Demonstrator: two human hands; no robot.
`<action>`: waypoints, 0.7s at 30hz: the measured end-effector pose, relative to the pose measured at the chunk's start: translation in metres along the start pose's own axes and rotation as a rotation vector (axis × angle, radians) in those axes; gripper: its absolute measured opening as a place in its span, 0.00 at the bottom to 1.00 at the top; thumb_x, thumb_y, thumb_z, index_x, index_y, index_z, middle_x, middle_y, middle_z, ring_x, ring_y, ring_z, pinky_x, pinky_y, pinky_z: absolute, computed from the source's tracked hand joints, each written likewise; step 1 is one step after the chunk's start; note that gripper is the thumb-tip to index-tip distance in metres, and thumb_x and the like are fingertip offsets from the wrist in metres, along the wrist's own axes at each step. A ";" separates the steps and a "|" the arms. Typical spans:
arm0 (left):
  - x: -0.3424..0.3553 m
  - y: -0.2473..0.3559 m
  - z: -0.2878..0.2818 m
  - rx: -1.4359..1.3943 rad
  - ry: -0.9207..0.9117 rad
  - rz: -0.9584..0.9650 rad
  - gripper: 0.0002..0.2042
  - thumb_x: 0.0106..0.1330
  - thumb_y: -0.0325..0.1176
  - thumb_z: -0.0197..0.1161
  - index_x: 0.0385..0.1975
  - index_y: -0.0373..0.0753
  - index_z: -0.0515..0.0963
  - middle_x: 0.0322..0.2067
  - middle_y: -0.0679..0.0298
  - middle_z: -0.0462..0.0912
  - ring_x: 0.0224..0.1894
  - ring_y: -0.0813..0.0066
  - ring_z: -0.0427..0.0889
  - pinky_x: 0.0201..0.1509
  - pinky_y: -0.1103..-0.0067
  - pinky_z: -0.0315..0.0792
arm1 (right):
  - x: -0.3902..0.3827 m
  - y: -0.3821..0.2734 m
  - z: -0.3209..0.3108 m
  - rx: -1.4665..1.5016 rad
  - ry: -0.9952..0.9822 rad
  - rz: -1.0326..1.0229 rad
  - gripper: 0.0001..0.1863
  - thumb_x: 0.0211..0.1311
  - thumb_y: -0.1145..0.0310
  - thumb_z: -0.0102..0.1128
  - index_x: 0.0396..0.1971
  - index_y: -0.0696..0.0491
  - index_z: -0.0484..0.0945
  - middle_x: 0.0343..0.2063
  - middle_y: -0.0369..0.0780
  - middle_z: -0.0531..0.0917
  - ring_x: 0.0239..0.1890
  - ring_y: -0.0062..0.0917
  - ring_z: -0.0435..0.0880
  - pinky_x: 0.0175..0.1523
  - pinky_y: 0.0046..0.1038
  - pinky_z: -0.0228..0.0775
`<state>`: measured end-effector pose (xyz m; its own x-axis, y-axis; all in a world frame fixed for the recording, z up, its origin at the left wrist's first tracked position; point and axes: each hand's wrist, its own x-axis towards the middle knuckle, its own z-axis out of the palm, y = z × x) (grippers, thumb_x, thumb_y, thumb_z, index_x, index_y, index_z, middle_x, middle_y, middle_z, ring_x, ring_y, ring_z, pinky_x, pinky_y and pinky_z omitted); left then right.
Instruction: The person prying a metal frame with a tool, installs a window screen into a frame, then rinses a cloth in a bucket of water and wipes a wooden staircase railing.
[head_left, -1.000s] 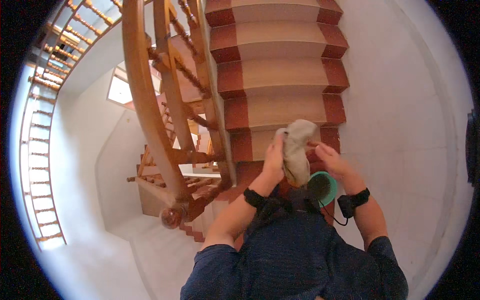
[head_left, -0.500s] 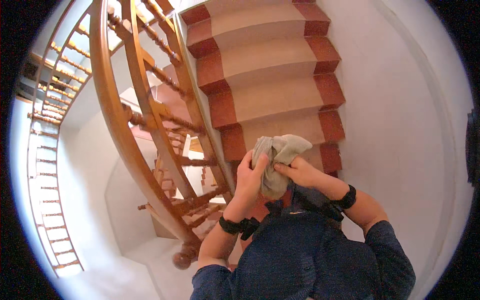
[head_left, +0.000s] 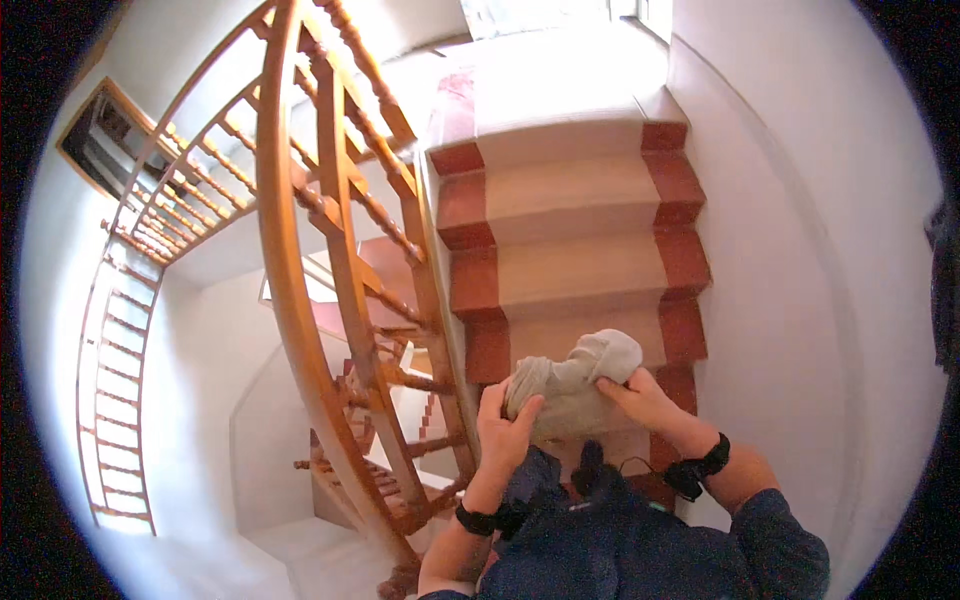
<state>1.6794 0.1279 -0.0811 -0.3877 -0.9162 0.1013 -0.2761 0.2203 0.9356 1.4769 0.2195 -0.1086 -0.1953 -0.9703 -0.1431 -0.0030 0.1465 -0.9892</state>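
Note:
A crumpled beige-grey cloth (head_left: 578,392) stretches between my two hands in front of my body. My left hand (head_left: 508,425) grips its left end, thumb lying over the fabric. On the other side, my right hand (head_left: 640,398) pinches the cloth near a rounded bunched lump, with the thumb on top. Part of the fingers of both hands is hidden behind the fabric. Black bands circle both my wrists.
Stairs (head_left: 580,265) with a tan middle and red-brown edges rise ahead to a bright landing. A wooden railing (head_left: 290,250) with turned balusters runs along the left, beside an open stairwell. A plain pale wall (head_left: 790,300) stands on the right.
My hands have moved apart, spreading the cloth wider between them. The view has shifted up the stairs, bringing the top landing into sight, and my hands sit lower in the picture.

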 end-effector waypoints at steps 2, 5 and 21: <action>0.018 -0.008 -0.007 -0.119 0.012 -0.139 0.20 0.60 0.37 0.66 0.48 0.32 0.74 0.39 0.60 0.77 0.42 0.72 0.75 0.49 0.77 0.68 | 0.019 -0.020 -0.001 0.083 0.026 -0.048 0.18 0.66 0.65 0.53 0.53 0.55 0.72 0.50 0.37 0.77 0.55 0.26 0.71 0.60 0.29 0.62; 0.047 -0.045 -0.006 -0.127 -0.031 -0.243 0.21 0.61 0.40 0.65 0.48 0.32 0.74 0.39 0.59 0.78 0.42 0.73 0.76 0.48 0.78 0.70 | 0.054 -0.045 0.002 0.337 0.101 0.025 0.18 0.65 0.65 0.54 0.51 0.57 0.72 0.48 0.38 0.77 0.52 0.26 0.74 0.56 0.29 0.66; 0.227 0.021 0.019 -0.469 -0.688 -0.064 0.34 0.60 0.48 0.64 0.60 0.32 0.61 0.54 0.53 0.70 0.57 0.66 0.69 0.59 0.74 0.65 | 0.166 -0.133 -0.073 -0.104 0.360 0.154 0.17 0.63 0.61 0.56 0.38 0.62 0.75 0.35 0.41 0.80 0.37 0.23 0.77 0.44 0.27 0.70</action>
<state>1.5693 -0.0689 -0.0447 -0.8765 -0.4795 -0.0439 0.0199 -0.1271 0.9917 1.3729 0.0533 0.0016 -0.5318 -0.8088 -0.2511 -0.0429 0.3219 -0.9458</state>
